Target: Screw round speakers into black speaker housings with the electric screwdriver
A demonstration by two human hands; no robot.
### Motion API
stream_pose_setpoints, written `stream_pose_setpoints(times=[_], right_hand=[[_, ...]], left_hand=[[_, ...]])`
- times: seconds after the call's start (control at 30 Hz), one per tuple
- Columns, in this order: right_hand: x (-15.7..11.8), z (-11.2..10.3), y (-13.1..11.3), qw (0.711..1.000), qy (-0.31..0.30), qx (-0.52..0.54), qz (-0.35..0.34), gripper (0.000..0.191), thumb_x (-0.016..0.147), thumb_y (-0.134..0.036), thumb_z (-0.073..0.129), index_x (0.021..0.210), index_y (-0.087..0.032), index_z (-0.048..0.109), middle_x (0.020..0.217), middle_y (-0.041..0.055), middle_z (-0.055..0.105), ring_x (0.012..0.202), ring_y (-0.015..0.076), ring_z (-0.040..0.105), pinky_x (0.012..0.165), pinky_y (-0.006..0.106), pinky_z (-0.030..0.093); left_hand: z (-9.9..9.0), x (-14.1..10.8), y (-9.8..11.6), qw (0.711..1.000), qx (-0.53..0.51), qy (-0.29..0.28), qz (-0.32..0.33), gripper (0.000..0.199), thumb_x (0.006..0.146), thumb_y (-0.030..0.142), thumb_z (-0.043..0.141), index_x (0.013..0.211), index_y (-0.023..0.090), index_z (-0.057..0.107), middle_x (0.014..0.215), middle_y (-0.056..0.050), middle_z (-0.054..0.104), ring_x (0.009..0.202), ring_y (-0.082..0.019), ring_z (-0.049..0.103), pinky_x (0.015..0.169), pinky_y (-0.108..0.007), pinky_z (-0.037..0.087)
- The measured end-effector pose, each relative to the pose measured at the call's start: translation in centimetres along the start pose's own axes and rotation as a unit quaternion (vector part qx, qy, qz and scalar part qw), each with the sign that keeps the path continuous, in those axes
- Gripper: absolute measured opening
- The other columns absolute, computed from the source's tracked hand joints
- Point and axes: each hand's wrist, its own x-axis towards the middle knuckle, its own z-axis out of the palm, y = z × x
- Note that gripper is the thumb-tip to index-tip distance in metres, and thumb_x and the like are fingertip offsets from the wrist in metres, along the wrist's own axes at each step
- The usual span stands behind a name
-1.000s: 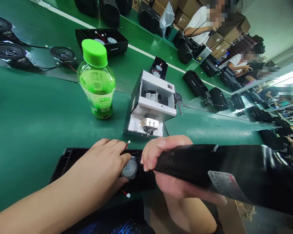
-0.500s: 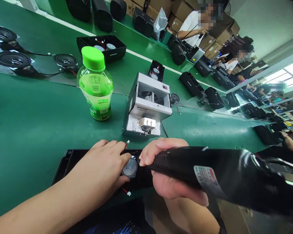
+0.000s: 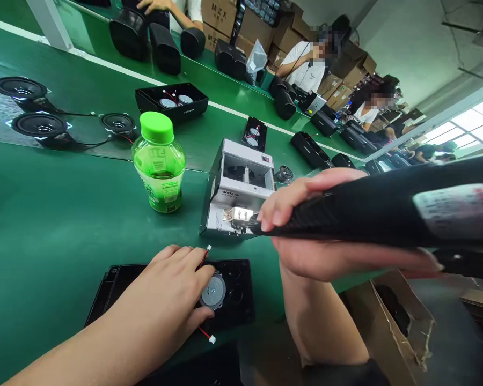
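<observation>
My left hand [image 3: 175, 292] lies over a black speaker housing [image 3: 237, 303], thumb and index finger against the edge of a round grey speaker [image 3: 214, 291] set in it. Red and black wires with white plugs [image 3: 212, 339] stick out on both sides of that hand. My right hand [image 3: 306, 257] is wrapped round a black electric screwdriver [image 3: 378, 206], held nearly level. The screwdriver's tip is at the metal outlet on the front of a white and black screw feeder [image 3: 247, 190]; whether it touches, I cannot tell.
A green-capped bottle [image 3: 159, 171] stands left of the feeder. Loose speakers [image 3: 40, 124] lie at far left. More black housings [image 3: 173, 102] sit along the bench behind. An open cardboard box [image 3: 402, 321] is at lower right. Co-workers [image 3: 306, 69] are across the bench.
My right hand has lifted the screwdriver from beside the round speaker up and forward to the screw feeder. My left hand stays on the housing. The view has tilted slightly.
</observation>
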Motion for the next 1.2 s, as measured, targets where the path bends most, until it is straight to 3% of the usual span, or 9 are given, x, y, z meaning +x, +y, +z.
stream_pose_setpoints(times=[0.1,0.3,0.4,0.5,0.63,0.77,0.87,0.97,1.2], right_hand=[[-0.1,0.9,1.1,1.000,-0.017,0.002,0.017,0.085,0.088,-0.120,0.079,0.096,-0.035,0.085,0.066,-0.0054,0.070,0.047,0.0195,0.067,0.046,0.039,0.054],[0.2,0.5,0.7,0.997,-0.015,0.026,0.075,0.086,0.090,-0.118,0.079,0.107,-0.034,0.086,0.058,-0.0066,0.071,0.041,0.0179,0.057,0.043,0.034,0.046],[-0.3,-0.1,0.3,0.989,-0.063,0.031,0.132,0.080,0.093,-0.112,0.086,0.119,-0.036,0.088,0.065,-0.0054,0.073,0.047,0.0220,0.067,0.044,0.035,0.054],[-1.2,-0.8,-0.4,0.979,-0.113,0.015,0.166,0.074,0.096,-0.103,0.092,0.133,-0.040,0.088,0.076,-0.0022,0.078,0.067,0.0300,0.083,0.054,0.042,0.068],[-3.6,-2.1,-2.0,0.974,-0.122,0.001,0.189,0.065,0.098,-0.092,0.100,0.138,-0.042,0.087,0.081,-0.0011,0.080,0.077,0.0324,0.088,0.064,0.046,0.075],[-7.7,-3.7,-3.5,0.975,-0.117,-0.009,0.189,0.046,0.107,-0.075,0.100,0.140,-0.045,0.088,0.078,-0.0037,0.077,0.070,0.0286,0.084,0.067,0.046,0.076],[-10.4,-4.3,-4.0,0.984,-0.092,0.002,0.154,0.022,0.129,-0.059,0.077,0.139,-0.046,0.091,0.068,-0.0077,0.070,0.055,0.0209,0.074,0.064,0.039,0.072],[-11.3,-4.5,-4.0,0.987,-0.093,0.016,0.131,0.031,0.136,-0.049,0.064,0.140,-0.044,0.094,0.064,-0.0092,0.067,0.050,0.0182,0.070,0.061,0.037,0.069],[-11.0,-4.7,-3.8,0.984,-0.098,0.005,0.152,0.026,0.134,-0.049,0.070,0.140,-0.045,0.095,0.072,-0.0071,0.076,0.057,0.0200,0.075,0.066,0.040,0.072]], left_hand=[[-0.3,0.1,0.3,1.000,-0.009,-0.007,-0.002,0.043,0.086,0.033,0.117,0.122,0.026,0.095,0.146,-0.015,0.093,0.133,-0.043,0.090,0.123,-0.061,0.068],[-0.8,0.5,0.4,0.999,0.003,-0.042,-0.001,0.042,0.087,0.028,0.115,0.124,0.026,0.096,0.151,-0.017,0.093,0.137,-0.044,0.090,0.123,-0.063,0.069],[-0.4,0.5,0.2,0.999,0.010,-0.038,0.008,0.042,0.086,0.027,0.115,0.124,0.025,0.096,0.151,-0.017,0.093,0.136,-0.045,0.090,0.121,-0.063,0.070],[0.0,0.3,-0.1,0.999,0.015,-0.019,0.025,0.043,0.084,0.026,0.114,0.123,0.026,0.096,0.146,-0.015,0.094,0.131,-0.044,0.090,0.117,-0.063,0.070],[0.0,0.2,-0.4,0.997,0.038,0.018,0.060,0.041,0.081,0.027,0.112,0.119,0.027,0.095,0.140,-0.015,0.094,0.124,-0.043,0.090,0.108,-0.062,0.071],[-0.3,0.2,-0.5,0.994,0.060,0.042,0.086,0.035,0.082,0.029,0.109,0.114,0.027,0.094,0.127,-0.012,0.093,0.111,-0.040,0.091,0.093,-0.060,0.070],[-0.5,0.3,-0.5,0.991,0.066,0.062,0.094,0.034,0.082,0.031,0.110,0.112,0.026,0.094,0.119,-0.011,0.091,0.107,-0.040,0.090,0.089,-0.060,0.069],[-0.6,0.3,-0.5,0.988,0.068,0.085,0.108,0.036,0.082,0.033,0.111,0.112,0.024,0.094,0.120,-0.012,0.091,0.106,-0.040,0.090,0.089,-0.060,0.069],[-0.6,0.1,-0.3,0.989,0.066,0.083,0.099,0.031,0.085,0.035,0.110,0.109,0.025,0.093,0.115,-0.010,0.090,0.103,-0.038,0.088,0.088,-0.058,0.067]])
